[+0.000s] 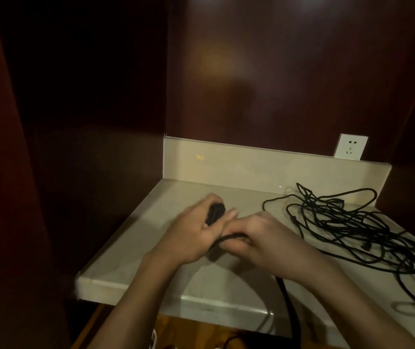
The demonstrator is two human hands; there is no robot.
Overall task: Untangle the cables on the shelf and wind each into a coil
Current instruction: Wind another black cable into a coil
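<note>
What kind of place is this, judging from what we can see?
Probably a built-in alcove in a hotel room or home: dark wood panels enclose a pale stone shelf with a low backsplash, and a wall socket sits above it.

Both hands [226, 233] on black cable [229, 238]

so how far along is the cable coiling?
Early. No finished coil is visible on the shelf. In hand: the left hand holds a small black bundle while the right hand grips the cable feeding it. Left: the big tangled pile on the right looks untouched.
</note>
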